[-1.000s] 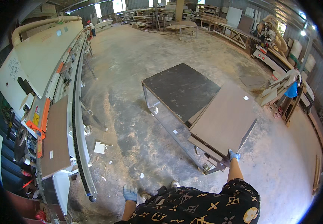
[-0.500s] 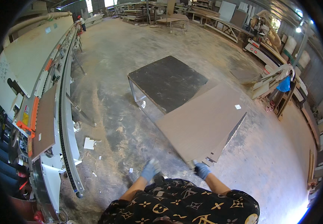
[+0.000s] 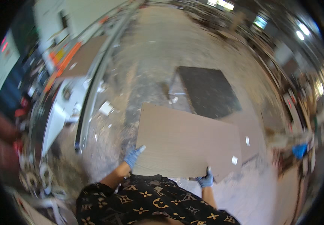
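Note:
A flat brown board point(image 3: 182, 140) is held up in front of my body, tilted off the table. My left hand point(image 3: 133, 156), in a blue-grey glove, grips its left edge with the thumb on top. Along the near edge my right hand point(image 3: 206, 179), gloved in blue and dark, is closed on the board, thumb up. A white label point(image 3: 234, 160) sits near the board's right side. Behind it, a second brown board point(image 3: 247, 129) with another white label rests partly on a dark-topped low table point(image 3: 210, 90).
To the left runs a long machine point(image 3: 105, 56) with an orange guard and another brown panel point(image 3: 81, 58) lying on it. White scraps point(image 3: 106, 108) lie on the dusty floor. Tape rolls point(image 3: 45, 173) are at the lower left. Timber and a blue bag point(image 3: 300, 150) stand right.
Both hands now hold the upper board, lifted and swung left off the one below; my left hand was empty before. The view has turned left, and the picture is blurred.

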Demonstrator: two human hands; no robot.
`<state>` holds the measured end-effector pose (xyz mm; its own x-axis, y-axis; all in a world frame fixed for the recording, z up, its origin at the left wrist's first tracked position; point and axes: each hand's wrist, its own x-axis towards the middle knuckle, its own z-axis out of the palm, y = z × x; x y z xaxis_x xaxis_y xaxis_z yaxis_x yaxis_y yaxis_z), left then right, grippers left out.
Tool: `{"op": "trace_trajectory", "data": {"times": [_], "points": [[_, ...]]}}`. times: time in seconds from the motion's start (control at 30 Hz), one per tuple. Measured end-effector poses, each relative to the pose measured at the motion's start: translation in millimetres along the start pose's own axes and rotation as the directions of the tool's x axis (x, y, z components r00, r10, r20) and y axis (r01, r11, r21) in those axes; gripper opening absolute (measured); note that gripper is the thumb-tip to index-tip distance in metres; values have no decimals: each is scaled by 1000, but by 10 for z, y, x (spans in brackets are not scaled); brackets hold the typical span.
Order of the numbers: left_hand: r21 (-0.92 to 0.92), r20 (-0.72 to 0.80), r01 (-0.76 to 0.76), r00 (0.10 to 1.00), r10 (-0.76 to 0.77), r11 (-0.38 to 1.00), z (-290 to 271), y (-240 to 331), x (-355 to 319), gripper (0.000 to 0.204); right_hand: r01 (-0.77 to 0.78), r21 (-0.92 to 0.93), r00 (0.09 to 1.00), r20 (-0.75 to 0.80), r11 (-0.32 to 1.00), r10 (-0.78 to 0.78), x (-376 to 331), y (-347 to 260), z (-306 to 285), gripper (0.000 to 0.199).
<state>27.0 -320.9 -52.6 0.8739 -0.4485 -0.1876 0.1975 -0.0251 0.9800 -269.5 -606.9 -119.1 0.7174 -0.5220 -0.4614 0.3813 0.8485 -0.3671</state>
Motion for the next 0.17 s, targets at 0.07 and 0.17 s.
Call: {"op": "trace_trajectory", "data": {"times": [0.07,0.17], "points": [[39,-95,11,995,-7,999,-497,404,-254,42,-118,92,993,38,989,115,-1,447,416,47],[65,-187,44,982,-31,997,-1388,416,-697,57,-329,215,943,31,919,330,349,969,537,55]]}}
